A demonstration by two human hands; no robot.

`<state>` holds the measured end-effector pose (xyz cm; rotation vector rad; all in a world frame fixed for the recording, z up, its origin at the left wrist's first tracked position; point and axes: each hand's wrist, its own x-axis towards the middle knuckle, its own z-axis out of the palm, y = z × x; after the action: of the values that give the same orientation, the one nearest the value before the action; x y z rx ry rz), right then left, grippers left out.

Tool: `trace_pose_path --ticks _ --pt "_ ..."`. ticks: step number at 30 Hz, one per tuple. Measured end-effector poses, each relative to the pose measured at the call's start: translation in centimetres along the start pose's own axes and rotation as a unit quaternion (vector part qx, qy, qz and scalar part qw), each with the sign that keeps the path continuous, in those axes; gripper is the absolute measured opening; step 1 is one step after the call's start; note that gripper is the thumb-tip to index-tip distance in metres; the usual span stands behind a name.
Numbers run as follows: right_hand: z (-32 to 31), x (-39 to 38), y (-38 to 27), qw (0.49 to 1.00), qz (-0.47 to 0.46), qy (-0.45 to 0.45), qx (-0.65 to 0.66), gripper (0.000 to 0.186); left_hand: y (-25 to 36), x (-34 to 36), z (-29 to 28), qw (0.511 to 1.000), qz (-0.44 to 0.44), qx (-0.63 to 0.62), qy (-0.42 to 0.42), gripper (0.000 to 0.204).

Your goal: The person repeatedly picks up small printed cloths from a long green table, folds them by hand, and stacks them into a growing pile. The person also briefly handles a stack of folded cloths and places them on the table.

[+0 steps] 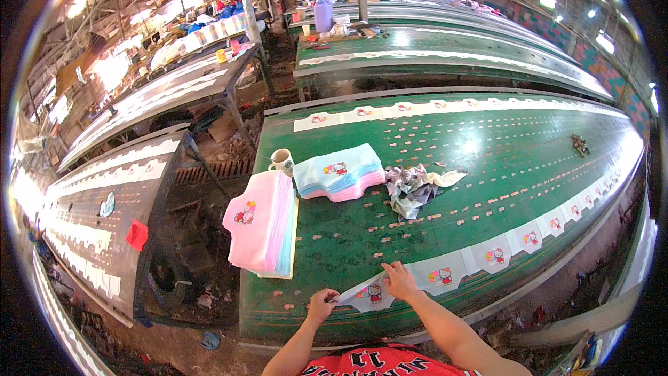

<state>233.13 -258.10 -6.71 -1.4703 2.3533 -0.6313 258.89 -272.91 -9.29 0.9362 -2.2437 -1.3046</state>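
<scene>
- Green bench (327, 233): fills mid-view.
- Pink-topped cloth stack (259, 202): bench's left end, beside the blue-topped stack (339, 166).
- Crumpled rag (412, 193): just right of the blue-topped stack.
- White printed panel (363, 298): left end of near-edge row, bench's near left corner.
- Right hand (399, 282): at panel's upper edge, fingers bent; can't tell whether gripping.
- Left hand (321, 305): pinching panel's left tip.
- Mug (281, 160): behind pink-topped cloth stack.

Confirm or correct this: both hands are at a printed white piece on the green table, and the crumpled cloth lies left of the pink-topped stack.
Not quite: the crumpled cloth lies right of the pink-topped stack, as the head view shows. Left hand and right hand are indeed at a printed white piece on the green table.
</scene>
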Motion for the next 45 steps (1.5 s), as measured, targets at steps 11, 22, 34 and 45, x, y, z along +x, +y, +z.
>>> trace_pose_path --ticks 11,22,34,45 --pt "0.4 0.7 1.2 0.999 0.002 -0.009 0.049 0.031 3.1 -0.6 -1.3 0.988 -0.069 -0.092 -0.101 0.026" --pt "-1.9 3.0 -1.4 0.979 -0.142 0.126 0.079 0.021 3.7 0.7 -4.8 0.927 -0.102 -0.361 0.007 0.025" --pt "-7.0 4.0 -4.3 0.972 -0.138 0.124 0.144 0.014 6.3 2.7 -8.4 0.937 -0.02 -0.32 0.137 0.006" --pt "-6.9 1.6 -2.7 0.953 -0.003 0.079 0.292 0.016 7.0 2.1 -7.6 0.904 -0.106 -0.372 0.18 0.006"
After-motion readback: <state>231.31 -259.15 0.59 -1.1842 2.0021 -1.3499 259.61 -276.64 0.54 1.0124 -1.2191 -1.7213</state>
